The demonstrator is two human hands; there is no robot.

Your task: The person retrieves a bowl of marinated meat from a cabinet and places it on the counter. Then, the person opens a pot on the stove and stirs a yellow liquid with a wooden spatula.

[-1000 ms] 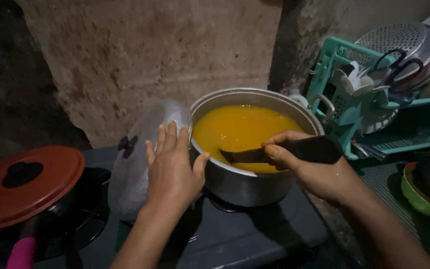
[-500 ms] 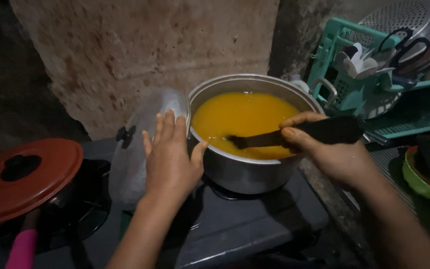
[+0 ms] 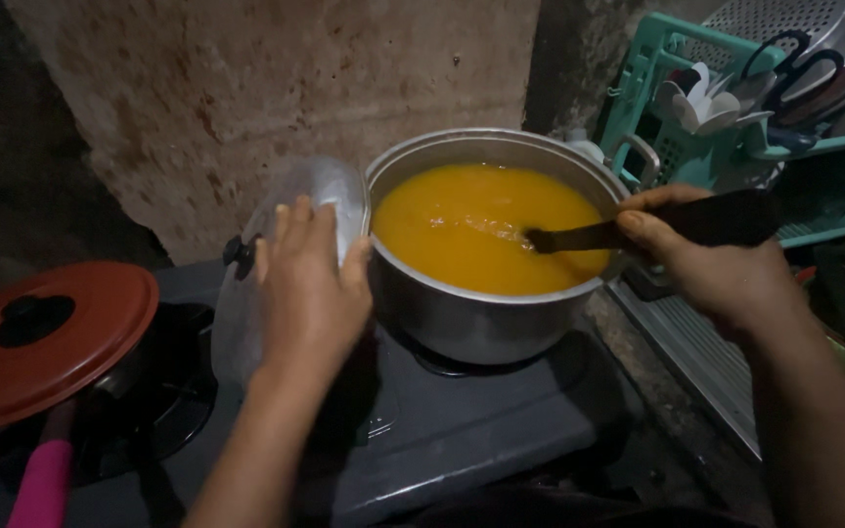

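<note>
A dark grey stove (image 3: 481, 430) carries everything here. On its right burner stands a metal pot (image 3: 471, 318) filled with orange soup (image 3: 471, 220). A clear lid (image 3: 246, 303) leans upright against the pot's left side, its lower edge on the stove. On the left burner sits a pan (image 3: 139, 391) covered by a red lid (image 3: 61, 342), its pink handle (image 3: 46, 484) pointing toward the front.

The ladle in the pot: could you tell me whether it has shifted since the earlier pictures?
Yes. Against the pot rim, the ladle tip has swung from the near-left side toward the soup's right, held by the right hand.
</note>
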